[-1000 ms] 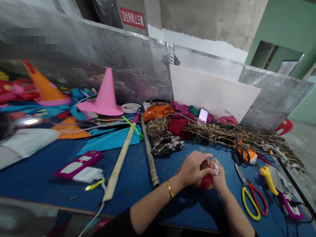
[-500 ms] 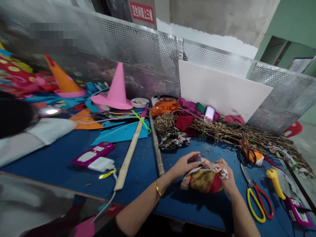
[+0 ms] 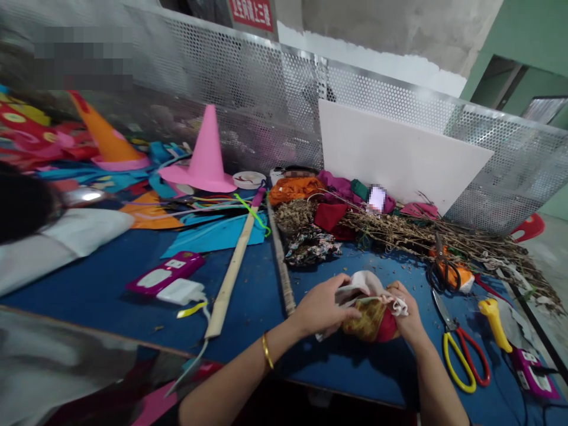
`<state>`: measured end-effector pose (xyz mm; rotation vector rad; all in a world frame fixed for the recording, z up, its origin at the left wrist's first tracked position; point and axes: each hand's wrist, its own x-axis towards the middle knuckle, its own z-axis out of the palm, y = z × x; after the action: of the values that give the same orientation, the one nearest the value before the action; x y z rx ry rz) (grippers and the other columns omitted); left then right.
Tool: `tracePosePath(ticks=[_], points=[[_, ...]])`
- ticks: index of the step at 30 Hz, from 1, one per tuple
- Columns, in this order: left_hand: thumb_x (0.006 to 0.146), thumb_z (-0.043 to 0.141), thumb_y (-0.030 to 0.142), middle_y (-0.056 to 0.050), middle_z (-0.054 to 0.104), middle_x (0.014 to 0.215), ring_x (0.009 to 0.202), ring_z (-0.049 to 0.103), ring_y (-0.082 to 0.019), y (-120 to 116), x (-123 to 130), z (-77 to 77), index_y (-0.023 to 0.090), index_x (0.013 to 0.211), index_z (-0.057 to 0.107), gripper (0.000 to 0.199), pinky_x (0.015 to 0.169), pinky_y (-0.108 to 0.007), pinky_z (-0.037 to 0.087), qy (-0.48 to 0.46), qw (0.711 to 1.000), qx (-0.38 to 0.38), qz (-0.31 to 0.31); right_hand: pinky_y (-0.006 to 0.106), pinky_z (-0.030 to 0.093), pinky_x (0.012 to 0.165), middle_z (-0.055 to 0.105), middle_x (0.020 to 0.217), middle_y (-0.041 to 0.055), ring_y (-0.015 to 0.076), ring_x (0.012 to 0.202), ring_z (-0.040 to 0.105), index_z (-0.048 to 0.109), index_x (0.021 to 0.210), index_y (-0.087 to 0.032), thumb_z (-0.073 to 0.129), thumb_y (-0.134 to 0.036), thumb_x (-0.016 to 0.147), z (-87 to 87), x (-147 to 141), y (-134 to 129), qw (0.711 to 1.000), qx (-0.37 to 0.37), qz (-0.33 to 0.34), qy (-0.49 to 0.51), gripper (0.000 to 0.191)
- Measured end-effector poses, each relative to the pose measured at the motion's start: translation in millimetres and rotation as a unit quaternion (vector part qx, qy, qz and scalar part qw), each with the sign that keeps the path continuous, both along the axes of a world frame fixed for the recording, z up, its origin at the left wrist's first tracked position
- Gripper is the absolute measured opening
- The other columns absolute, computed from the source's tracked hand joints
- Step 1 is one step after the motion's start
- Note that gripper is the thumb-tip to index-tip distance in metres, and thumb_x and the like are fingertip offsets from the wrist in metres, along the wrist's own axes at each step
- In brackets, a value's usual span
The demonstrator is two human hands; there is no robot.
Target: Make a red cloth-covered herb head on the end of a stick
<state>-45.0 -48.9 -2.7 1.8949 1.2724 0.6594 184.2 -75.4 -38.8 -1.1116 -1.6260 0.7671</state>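
Note:
A small cloth bundle, patterned yellow-green and red with a pale cloth edge standing up at its top, is between my hands over the blue table. The fingers and thumb of my left hand close on its pale edge from the left. On the right, my right hand grips the gathered cloth at the bundle's right side. Most of its fingertips are hidden behind the cloth. What the bundle contains cannot be seen.
Right of my hands lie red-and-yellow-handled scissors, black scissors and a yellow tool. Dried stems and cloth pieces line the back. Leftward are a wooden stick, a purple power strip, a pink cone hat and a person's pale sleeve.
My left hand has moved slightly left and down and closed on the pale cloth, which now stands higher and wider at the top of the bundle. My right hand keeps its hold.

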Motion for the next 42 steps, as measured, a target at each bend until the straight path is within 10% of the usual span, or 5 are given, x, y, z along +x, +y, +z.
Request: tracePosePath(ticks=[7,12,23,28,42], points=[[0.074,0.054,0.034,0.001,0.063,0.071,0.070,0.058,-0.018,16.1,-12.2,-25.2,0.016,0.078,0.063,0.021,0.065,-0.026,0.043,-0.089,0.993,-0.082,0.017,0.027,0.035,0.065,0.047,0.067,0.0000,0.0155,0.069,0.045,0.053,0.056,-0.020,0.056,-0.031,0.086,-3.3,2.6,-0.6,1.000,-0.001,0.023,-0.006,0.032],[0.083,0.050,0.026,-0.005,0.067,0.095,0.093,0.060,-0.021,10.0,-10.4,-26.8,0.019,0.094,0.065,0.019,0.086,-0.034,0.045,-0.048,0.968,0.162,0.186,0.027,0.033,0.061,0.043,0.064,-0.0007,0.0154,0.065,0.043,0.059,0.056,-0.020,0.056,-0.029,0.084,3.9,1.2,-1.2,0.999,-0.004,0.021,-0.025,0.029],[0.081,0.063,0.031,-0.005,0.064,0.098,0.094,0.058,-0.020,12.5,22.3,-21.0,0.021,0.093,0.069,0.017,0.086,-0.032,0.045,-0.014,0.989,0.131,-0.062,0.026,0.034,0.062,0.043,0.070,-0.0004,0.0145,0.067,0.042,0.063,0.061,-0.019,0.059,-0.029,0.084,-2.0,2.5,-1.5,1.000,-0.017,0.021,-0.013,0.025],[0.082,0.055,0.023,-0.002,0.064,0.084,0.084,0.059,-0.016,13.5,17.2,-19.0,0.019,0.078,0.060,0.008,0.082,-0.028,0.045,-0.121,0.986,0.116,-0.001,0.026,0.033,0.062,0.042,0.069,-0.0006,0.0148,0.067,0.043,0.057,0.058,-0.019,0.056,-0.023,0.081,-1.1,2.4,-1.2,1.000,-0.002,0.024,-0.019,0.024],[0.067,0.075,0.037,0.004,0.066,0.081,0.075,0.057,-0.015,62.1,35.4,5.1,0.025,0.122,0.061,0.059,0.065,-0.019,0.037,0.051,0.955,0.018,-0.293,0.035,0.039,0.085,0.069,0.082,0.0040,0.0207,0.084,0.060,0.070,0.076,-0.023,0.055,-0.029,0.084,-1.1,5.7,3.5,0.991,0.039,0.090,-0.088,0.018]])
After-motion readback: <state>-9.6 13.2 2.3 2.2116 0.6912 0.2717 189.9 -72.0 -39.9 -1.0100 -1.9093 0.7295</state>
